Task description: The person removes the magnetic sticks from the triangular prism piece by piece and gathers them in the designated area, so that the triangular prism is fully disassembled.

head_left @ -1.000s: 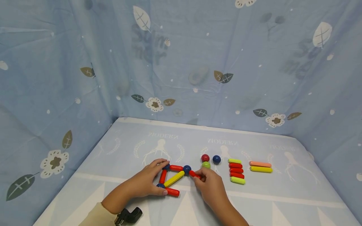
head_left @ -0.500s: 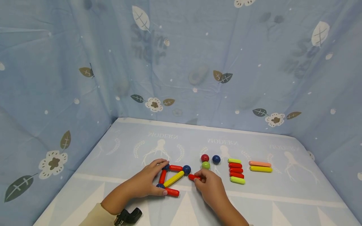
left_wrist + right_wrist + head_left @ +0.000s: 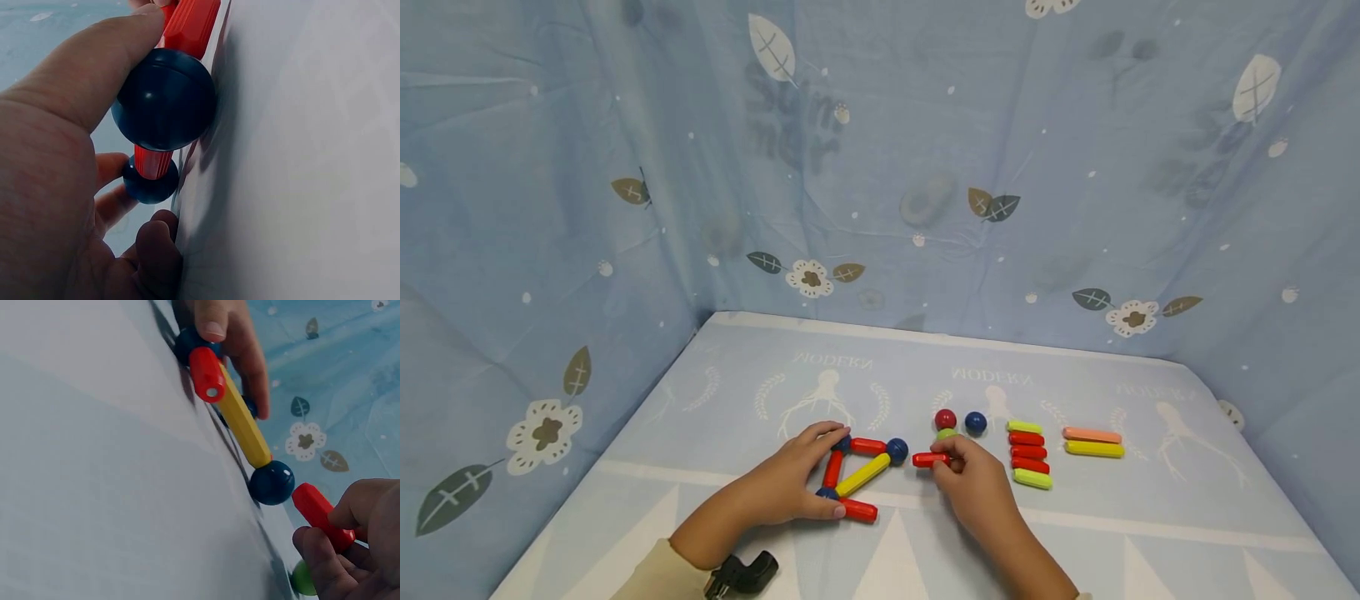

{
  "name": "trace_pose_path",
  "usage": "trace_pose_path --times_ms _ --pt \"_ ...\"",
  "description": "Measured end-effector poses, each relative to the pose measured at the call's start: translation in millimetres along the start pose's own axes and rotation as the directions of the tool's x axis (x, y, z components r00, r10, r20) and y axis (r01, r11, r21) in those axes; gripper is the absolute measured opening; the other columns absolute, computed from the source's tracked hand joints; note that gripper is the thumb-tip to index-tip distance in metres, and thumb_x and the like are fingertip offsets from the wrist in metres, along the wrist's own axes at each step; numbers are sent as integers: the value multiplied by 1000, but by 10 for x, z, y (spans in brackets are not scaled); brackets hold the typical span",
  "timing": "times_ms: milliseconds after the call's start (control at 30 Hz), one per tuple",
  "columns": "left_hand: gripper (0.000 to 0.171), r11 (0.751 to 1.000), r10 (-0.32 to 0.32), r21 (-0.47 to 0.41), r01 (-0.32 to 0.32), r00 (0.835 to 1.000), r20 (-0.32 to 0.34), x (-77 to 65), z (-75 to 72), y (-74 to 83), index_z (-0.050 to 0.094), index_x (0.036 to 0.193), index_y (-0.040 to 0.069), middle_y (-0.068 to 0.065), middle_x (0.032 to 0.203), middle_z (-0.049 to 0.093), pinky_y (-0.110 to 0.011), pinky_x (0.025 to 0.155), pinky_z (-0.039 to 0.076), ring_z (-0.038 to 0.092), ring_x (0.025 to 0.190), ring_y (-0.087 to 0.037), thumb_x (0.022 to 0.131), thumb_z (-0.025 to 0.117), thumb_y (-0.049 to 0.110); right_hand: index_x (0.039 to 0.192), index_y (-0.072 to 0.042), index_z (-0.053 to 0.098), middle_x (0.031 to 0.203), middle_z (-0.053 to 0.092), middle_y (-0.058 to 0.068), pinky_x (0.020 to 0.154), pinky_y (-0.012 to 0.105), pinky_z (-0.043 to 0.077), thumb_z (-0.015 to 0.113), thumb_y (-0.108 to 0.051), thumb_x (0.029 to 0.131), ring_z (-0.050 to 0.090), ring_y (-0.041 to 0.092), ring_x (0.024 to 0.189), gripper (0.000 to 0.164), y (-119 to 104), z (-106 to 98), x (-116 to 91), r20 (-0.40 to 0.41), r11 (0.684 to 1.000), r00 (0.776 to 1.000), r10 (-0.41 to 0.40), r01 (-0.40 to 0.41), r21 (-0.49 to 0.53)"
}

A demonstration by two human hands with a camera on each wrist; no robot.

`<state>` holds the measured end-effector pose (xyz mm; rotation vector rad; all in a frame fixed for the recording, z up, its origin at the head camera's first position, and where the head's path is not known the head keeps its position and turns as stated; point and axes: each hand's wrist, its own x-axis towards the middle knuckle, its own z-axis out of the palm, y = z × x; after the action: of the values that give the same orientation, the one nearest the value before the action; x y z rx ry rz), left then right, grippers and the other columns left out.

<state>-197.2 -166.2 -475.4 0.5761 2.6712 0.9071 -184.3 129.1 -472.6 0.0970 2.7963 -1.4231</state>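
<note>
A flat frame of magnetic rods and balls lies before my left hand [image 3: 782, 479]: blue balls [image 3: 897, 452], red rods [image 3: 868, 447] and a slanting yellow rod [image 3: 862, 476]. My left thumb and fingers grip its left side, the thumb by the near blue ball [image 3: 165, 100], other fingers at the far one [image 3: 150, 181]. A further red rod [image 3: 859, 510] juts right from the near ball, its metal-tipped end loose. My right hand [image 3: 981, 483] pinches a separate red magnetic rod [image 3: 315, 509] between thumb and fingers, its tip a small gap from the frame's right blue ball [image 3: 272, 482].
Just behind my right hand sit a red ball [image 3: 945, 419], a blue ball [image 3: 976, 423] and a partly hidden green ball [image 3: 946, 434]. Rightward lie short lime and red rods [image 3: 1028, 452], then longer orange [image 3: 1092, 435] and yellow rods [image 3: 1094, 450]. Curtains enclose the table.
The red rod in my right hand has come away from the right blue ball and moved to the right, turning more level. My left hand and the frame stay nearly still.
</note>
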Motion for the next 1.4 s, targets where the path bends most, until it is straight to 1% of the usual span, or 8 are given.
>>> trace_pose_path --times_ms 233,467,600,700,767,967,1233,1400 --pt "108 1000 -2 -3 2 1000 13 13 9 -32 35 164 28 3 169 27 -69 113 42 38 149 -35 77 87 62 115 -22 75 110 73 0 72 24 59 78 -20 95 66 18 94 20 6 -195 115 -2 994 997 79 -79 80" --pt "108 1000 -6 -5 6 1000 7 5 -14 -18 35 164 27 3 169 27 -70 113 41 37 149 -36 76 87 62 124 -20 74 126 71 4 82 28 60 73 -25 100 69 19 105 25 70 -446 258 15 987 994 110 -111 115" --pt "107 1000 -8 -9 8 1000 11 -3 -24 -10 35 164 27 2 169 27 -70 112 41 37 149 -37 77 88 60 128 -18 71 129 68 9 83 25 59 69 -23 102 67 22 103 26 114 -575 354 22 986 992 126 -127 106" --pt "107 1000 -10 -7 10 1000 10 -9 -28 -12 36 164 27 2 169 28 -70 112 41 38 148 -37 76 88 61 133 -18 68 134 64 10 77 23 58 68 -25 103 63 25 102 30 156 -658 422 20 982 987 157 -159 101" --pt "107 1000 -10 -3 10 1000 9 -12 -29 -17 35 164 27 2 169 28 -70 112 41 38 148 -37 76 87 61 135 -18 66 138 62 10 76 24 57 67 -28 104 60 26 107 33 190 -699 460 15 980 984 177 -178 91" --pt "107 1000 0 -6 0 1000 10 -17 -21 -21 35 164 28 3 169 27 -69 113 41 38 149 -36 77 87 62 138 -20 65 138 63 10 93 34 57 66 -33 104 58 28 118 37 292 -774 532 5 975 977 212 -212 68" --pt "108 1000 -5 -5 5 1000 12 -2 -6 -28 35 164 27 3 169 27 -70 112 41 38 149 -36 77 86 63 143 -22 62 142 59 9 81 30 52 63 -37 105 60 28 111 41 385 -887 629 -38 971 972 232 -229 76" --pt "109 1000 -4 -6 4 1000 8 4 10 -41 35 164 27 3 169 28 -71 111 42 38 149 -36 76 86 64 147 -22 60 151 53 11 95 41 55 62 -35 106 53 33 127 43 409 -977 705 -90 967 966 244 -236 94"
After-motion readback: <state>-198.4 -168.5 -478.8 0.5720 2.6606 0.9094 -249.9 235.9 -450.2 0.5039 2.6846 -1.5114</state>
